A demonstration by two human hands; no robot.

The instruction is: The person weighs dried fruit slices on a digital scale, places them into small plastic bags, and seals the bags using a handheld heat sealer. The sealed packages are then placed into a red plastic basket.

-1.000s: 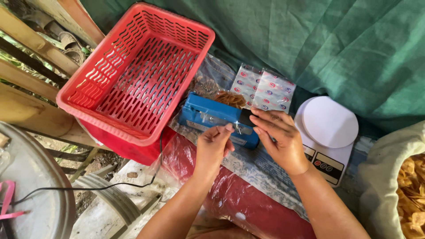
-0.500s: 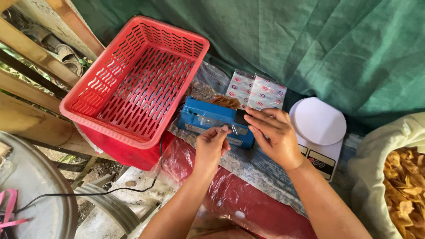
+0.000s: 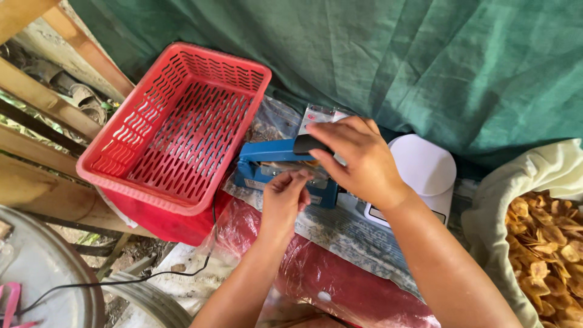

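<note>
Now lifting the black handle (image 3: 306,144) of the blue heat sealer (image 3: 276,170), right hand (image 3: 358,161) gripping it; a second ago pressing down. Left hand (image 3: 284,197) pinching a clear bag edge at the sealer, beside the red basket (image 3: 176,127).

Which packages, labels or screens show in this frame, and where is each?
Clear packets: behind the blue sealer, flat, white with red marks, partly hidden by the right hand.
Scale panel: front of the white scale, small and dark, mostly hidden.
Sealer label: pale strip near the left hand.
</note>
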